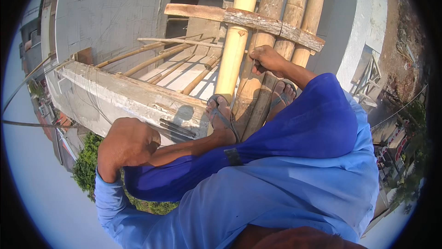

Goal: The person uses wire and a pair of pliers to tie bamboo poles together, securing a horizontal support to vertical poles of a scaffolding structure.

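My left hand (127, 142) is closed in a fist, out to the left above a concrete ledge (133, 88); whether anything is inside it is hidden. My right hand (269, 60) is also closed, with thumb and fingers pinched over the bamboo poles (251, 83). Something small and dark may be in that pinch, too small to make out. Just beyond my right hand, a rough wooden plank (262, 20) lies across the poles. My sandalled feet (221, 113) stand on the bamboo, one on a paler, yellower pole (232, 55).
Thinner bamboo poles (161, 60) slant over the gap to the left. Grey walls (110, 14) rise on the left, and a white wall (354, 23) on the right. Far below are trees (87, 161) and dirt ground (405, 51). Wires (41, 124) cross at the left.
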`<state>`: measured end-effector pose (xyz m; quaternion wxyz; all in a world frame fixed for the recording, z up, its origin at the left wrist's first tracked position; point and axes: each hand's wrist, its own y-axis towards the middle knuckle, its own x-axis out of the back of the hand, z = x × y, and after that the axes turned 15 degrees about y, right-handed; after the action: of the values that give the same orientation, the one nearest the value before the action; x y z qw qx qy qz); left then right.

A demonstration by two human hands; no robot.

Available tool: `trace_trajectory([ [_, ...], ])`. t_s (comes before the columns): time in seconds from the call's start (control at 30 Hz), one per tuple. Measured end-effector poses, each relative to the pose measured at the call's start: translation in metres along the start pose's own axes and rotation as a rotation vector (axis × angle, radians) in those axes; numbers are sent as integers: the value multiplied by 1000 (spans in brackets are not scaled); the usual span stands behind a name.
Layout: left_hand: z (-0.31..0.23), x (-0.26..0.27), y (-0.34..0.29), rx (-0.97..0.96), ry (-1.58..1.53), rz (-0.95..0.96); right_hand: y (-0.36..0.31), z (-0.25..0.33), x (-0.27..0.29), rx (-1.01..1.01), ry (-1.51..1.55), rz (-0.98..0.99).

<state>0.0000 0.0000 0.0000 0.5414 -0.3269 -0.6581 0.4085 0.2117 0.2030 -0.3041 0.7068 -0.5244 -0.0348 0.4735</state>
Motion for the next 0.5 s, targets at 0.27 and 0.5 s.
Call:
trace_trajectory([
  [0.27, -32, 73, -26, 25, 113, -184, 19, -35, -15, -149, 193, 60],
  [0.5, 12, 102, -60, -13, -111, -278, 6, -13, -6, -67, 448, 193],
])
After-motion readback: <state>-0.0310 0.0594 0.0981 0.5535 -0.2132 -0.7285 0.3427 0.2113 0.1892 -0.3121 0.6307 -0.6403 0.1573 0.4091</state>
